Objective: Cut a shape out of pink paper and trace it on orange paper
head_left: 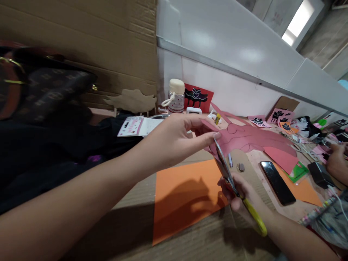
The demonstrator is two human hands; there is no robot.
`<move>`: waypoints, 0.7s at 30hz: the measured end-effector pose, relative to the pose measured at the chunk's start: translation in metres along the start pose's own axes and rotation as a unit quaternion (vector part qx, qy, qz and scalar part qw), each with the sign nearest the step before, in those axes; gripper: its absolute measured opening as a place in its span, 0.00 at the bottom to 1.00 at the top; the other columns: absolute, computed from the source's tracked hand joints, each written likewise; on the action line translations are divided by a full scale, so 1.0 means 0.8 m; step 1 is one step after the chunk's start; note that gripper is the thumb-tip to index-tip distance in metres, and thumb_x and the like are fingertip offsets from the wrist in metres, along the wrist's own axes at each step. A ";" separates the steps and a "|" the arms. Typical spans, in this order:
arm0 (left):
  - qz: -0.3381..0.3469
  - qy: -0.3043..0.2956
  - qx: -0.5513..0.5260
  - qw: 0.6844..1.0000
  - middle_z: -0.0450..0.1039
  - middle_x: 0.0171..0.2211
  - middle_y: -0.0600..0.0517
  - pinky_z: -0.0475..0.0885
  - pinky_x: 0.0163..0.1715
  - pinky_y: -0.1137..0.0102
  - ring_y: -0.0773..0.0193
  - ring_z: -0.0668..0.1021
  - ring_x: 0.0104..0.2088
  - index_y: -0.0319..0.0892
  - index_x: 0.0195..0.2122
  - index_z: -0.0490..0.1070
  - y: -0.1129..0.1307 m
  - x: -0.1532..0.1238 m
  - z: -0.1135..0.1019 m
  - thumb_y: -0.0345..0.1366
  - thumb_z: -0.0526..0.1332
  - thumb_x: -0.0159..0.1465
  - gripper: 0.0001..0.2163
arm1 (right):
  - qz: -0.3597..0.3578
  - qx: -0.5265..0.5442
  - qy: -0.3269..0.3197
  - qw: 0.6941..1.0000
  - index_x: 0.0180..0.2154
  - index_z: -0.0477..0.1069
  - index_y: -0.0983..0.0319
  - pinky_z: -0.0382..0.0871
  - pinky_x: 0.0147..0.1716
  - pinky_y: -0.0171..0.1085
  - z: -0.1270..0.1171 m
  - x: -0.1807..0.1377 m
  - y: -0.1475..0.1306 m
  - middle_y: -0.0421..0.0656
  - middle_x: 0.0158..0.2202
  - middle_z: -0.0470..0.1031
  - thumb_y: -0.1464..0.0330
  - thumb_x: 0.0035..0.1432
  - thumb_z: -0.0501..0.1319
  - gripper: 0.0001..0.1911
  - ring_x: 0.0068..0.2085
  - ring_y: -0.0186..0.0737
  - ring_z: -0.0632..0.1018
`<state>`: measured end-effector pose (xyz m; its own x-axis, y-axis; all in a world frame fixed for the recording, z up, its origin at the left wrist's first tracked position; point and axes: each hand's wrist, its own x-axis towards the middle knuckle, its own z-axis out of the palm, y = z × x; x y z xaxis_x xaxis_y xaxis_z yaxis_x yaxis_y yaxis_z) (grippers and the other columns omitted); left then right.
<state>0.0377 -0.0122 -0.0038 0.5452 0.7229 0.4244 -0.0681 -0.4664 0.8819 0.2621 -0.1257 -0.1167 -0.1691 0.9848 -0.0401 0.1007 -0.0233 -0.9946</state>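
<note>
My left hand (182, 136) pinches a pink paper sheet (244, 136) at its left end, thumb on top. Dark drawn outlines run across the sheet, and its edges are cut in curves. Below it, my right hand (239, 195) grips a pair of scissors (254, 217) with yellow handles. The scissor blades point up and lie against the paper close to my left thumb; whether they are parted is hard to make out. Under both hands an orange paper sheet (179, 203) lies on the table, with their shadows across it.
A black phone (277, 183) lies to the right, by a dark box (320, 175). A cream-lidded bottle (176, 96) stands at the back beside a red card (199, 98) with a black beaded shape. Another person's hand (337, 165) is at the far right. A dark bag (54, 90) sits left.
</note>
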 end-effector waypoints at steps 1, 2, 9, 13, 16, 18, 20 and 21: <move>-0.001 0.003 0.005 1.000 0.83 0.29 0.53 0.78 0.30 0.70 0.59 0.84 0.33 0.45 0.33 0.79 0.000 0.000 0.000 0.40 0.69 0.61 0.05 | -0.003 -0.005 0.004 1.000 0.43 0.75 0.56 0.64 0.27 0.36 -0.001 -0.001 0.004 0.39 0.31 0.68 0.41 0.39 0.76 0.36 0.29 0.38 0.66; -0.003 0.006 0.013 1.000 0.83 0.29 0.52 0.78 0.30 0.70 0.59 0.84 0.33 0.45 0.33 0.79 0.000 0.000 0.000 0.40 0.68 0.61 0.05 | -0.004 -0.009 0.007 1.000 0.44 0.75 0.55 0.66 0.28 0.37 -0.002 -0.002 0.007 0.39 0.33 0.69 0.42 0.40 0.76 0.34 0.30 0.39 0.67; -0.006 0.023 0.036 0.999 0.82 0.29 0.53 0.74 0.26 0.72 0.61 0.82 0.32 0.46 0.32 0.80 -0.001 -0.003 -0.003 0.39 0.65 0.63 0.06 | -0.017 -0.009 0.012 1.000 0.44 0.77 0.53 0.76 0.37 0.42 -0.004 -0.004 0.011 0.43 0.34 0.70 0.37 0.46 0.70 0.33 0.34 0.45 0.73; 0.005 0.018 0.027 0.999 0.82 0.30 0.52 0.76 0.30 0.71 0.62 0.82 0.32 0.46 0.33 0.81 -0.004 -0.003 -0.004 0.39 0.65 0.64 0.06 | 0.026 0.022 0.025 0.999 0.40 0.76 0.54 0.74 0.30 0.40 0.003 -0.001 0.000 0.41 0.32 0.69 0.35 0.39 0.71 0.36 0.30 0.41 0.71; 0.006 0.016 0.020 1.000 0.82 0.29 0.52 0.76 0.30 0.70 0.61 0.82 0.31 0.44 0.33 0.80 -0.005 -0.002 -0.004 0.38 0.65 0.64 0.06 | 0.019 0.011 0.018 1.000 0.41 0.76 0.56 0.68 0.27 0.36 0.004 0.000 -0.007 0.40 0.32 0.69 0.40 0.38 0.76 0.35 0.28 0.37 0.67; 0.010 0.010 0.016 1.000 0.82 0.28 0.52 0.76 0.30 0.71 0.62 0.83 0.31 0.44 0.33 0.80 -0.005 -0.002 -0.005 0.37 0.65 0.64 0.06 | 0.015 0.008 0.018 1.000 0.41 0.75 0.58 0.65 0.26 0.34 0.004 0.001 -0.011 0.39 0.31 0.68 0.41 0.37 0.77 0.36 0.28 0.35 0.66; 0.010 0.004 0.013 1.000 0.82 0.28 0.53 0.76 0.31 0.72 0.63 0.83 0.31 0.45 0.33 0.80 -0.005 -0.002 -0.006 0.36 0.65 0.64 0.05 | 0.018 0.007 0.016 1.000 0.41 0.75 0.59 0.63 0.25 0.33 0.003 0.000 -0.012 0.38 0.31 0.67 0.41 0.37 0.77 0.37 0.28 0.35 0.67; 0.008 0.002 0.011 1.000 0.82 0.28 0.53 0.76 0.32 0.72 0.63 0.83 0.31 0.46 0.33 0.80 -0.006 -0.002 -0.006 0.36 0.65 0.64 0.05 | 0.017 0.006 0.014 1.000 0.41 0.74 0.59 0.62 0.25 0.33 0.003 0.000 -0.012 0.38 0.31 0.67 0.41 0.38 0.76 0.37 0.28 0.35 0.67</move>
<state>0.0330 -0.0090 -0.0077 0.5415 0.7170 0.4388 -0.0575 -0.4892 0.8703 0.2591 -0.1261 -0.1070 -0.1384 0.9878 -0.0711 0.0937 -0.0584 -0.9939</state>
